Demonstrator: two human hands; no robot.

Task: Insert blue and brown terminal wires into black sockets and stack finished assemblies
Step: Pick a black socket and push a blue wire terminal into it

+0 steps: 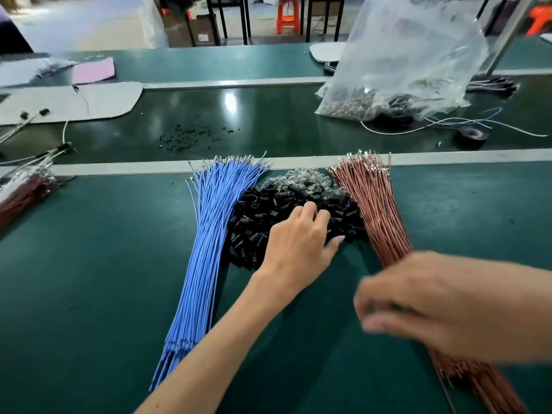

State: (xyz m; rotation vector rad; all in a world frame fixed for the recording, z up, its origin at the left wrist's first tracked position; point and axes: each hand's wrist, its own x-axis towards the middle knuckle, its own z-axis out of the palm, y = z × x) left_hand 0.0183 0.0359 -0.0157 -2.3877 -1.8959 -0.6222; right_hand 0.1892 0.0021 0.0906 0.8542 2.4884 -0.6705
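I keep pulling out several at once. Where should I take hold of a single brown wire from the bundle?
Grip probably near the far end of the brown wire bundle, just behind the metal terminals, pinching from above. There the wires fan apart; nearer you they lie packed tight.

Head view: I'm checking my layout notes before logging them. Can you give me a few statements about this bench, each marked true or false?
1. The blue wires lie left of the black sockets. True.
2. The blurred right hand covers part of the brown wires. True.
3. The left hand rests on the brown wires. False: it rests on the black sockets.
4. The clear plastic bag sits at the far left. False: it sits at the far right.
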